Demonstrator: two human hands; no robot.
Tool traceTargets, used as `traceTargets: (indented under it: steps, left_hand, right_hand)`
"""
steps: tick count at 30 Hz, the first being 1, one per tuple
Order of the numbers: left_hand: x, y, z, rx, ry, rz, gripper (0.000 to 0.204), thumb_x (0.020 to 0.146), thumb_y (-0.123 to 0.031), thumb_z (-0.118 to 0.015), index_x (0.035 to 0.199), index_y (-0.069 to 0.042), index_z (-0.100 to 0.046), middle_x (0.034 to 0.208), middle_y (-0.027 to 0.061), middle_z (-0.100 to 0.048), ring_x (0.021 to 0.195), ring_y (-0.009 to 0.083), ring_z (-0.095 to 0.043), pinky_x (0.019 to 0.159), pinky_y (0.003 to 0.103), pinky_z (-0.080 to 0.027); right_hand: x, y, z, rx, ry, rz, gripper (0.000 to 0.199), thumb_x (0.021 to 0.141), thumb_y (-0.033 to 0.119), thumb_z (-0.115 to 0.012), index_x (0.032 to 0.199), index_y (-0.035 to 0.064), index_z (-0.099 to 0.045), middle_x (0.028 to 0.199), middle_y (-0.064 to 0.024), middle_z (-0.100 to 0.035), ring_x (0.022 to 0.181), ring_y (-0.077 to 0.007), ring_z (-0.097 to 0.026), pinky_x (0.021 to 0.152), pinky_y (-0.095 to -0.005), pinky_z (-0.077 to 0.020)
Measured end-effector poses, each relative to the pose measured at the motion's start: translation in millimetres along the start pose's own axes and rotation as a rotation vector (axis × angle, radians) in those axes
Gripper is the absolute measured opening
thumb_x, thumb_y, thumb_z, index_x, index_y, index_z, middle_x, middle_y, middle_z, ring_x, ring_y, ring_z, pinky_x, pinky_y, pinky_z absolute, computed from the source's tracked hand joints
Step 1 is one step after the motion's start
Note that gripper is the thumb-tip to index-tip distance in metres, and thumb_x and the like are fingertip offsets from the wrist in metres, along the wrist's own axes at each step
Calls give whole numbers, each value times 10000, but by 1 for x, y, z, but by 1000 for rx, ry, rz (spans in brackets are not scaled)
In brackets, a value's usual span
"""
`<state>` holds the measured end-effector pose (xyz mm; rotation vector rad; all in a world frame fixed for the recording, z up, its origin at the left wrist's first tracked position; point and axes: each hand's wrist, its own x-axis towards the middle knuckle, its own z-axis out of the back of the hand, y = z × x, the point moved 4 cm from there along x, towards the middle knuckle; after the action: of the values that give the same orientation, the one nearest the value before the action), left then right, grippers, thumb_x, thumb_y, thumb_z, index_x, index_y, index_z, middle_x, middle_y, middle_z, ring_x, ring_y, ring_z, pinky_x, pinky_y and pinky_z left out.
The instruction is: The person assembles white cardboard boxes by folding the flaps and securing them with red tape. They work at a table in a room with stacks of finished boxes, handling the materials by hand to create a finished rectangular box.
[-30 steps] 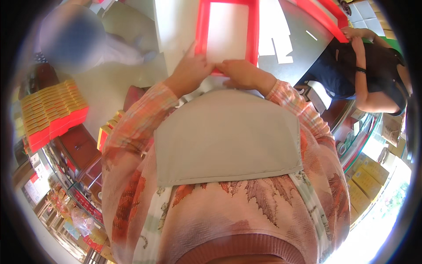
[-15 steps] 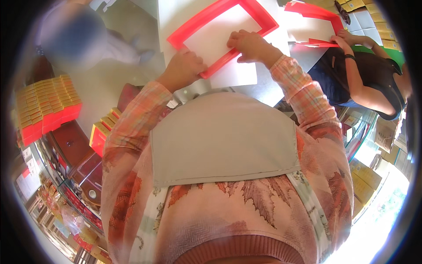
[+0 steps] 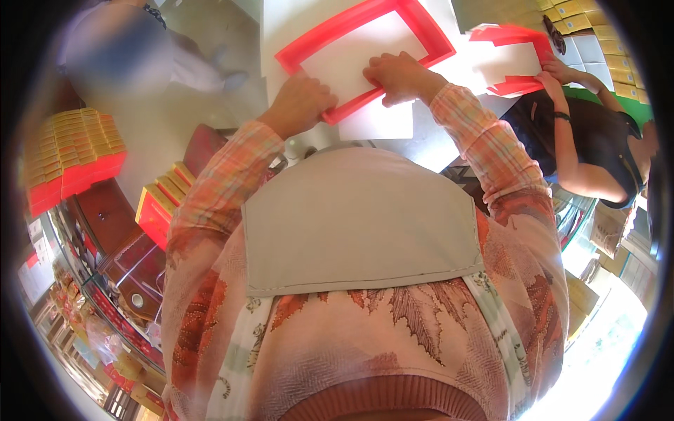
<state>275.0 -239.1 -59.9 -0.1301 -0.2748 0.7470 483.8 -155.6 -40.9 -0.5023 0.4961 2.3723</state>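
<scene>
A shallow cardboard box with red walls and a white inside (image 3: 437, 43) lies slantwise in front of me on a white tabletop. My left hand (image 3: 300, 105) is curled over the near left corner of its wall, fingers bent and pressed on the red edge. Along the same near wall, my right hand (image 3: 401, 77) pinches the red edge with thumb and fingers. White card (image 3: 379, 125) sticks out under the near side, between my hands and my body.
To the right a person in dark clothes (image 3: 593, 140) handles another red-edged box (image 3: 505, 35). Stacked yellow-and-red boxes (image 3: 77, 154) stand at left, with more yellow boxes (image 3: 628, 63) at far right. A blurred person (image 3: 126, 56) is at upper left.
My view has shifted slightly, so the box sits a little further right and lower. Both hands keep their grip on its near wall. The other person's box walls have tilted outward.
</scene>
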Motion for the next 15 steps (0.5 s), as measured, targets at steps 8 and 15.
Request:
traceTargets:
  steps: [8,15]
  left_hand:
    - [6,-2,-12,46,-14,15,143,816,-136,-788,929,-198,-725,820,-19,-649,827,204,-644,775,378,-420]
    - [9,-4,-17,79,40,36,123,826,-144,-797,887,-209,-711,835,-25,-634,833,199,-635,761,380,-408]
  right_hand:
    - [14,26,-21,282,101,182,546,725,245,-875,1251,140,-772,1089,-78,-717,1031,-301,-698,882,-423,-552]
    - [22,31,-23,328,353,199,725,726,383,-840,1437,307,-716,1272,-73,-661,1150,-293,-667,956,-442,-554]
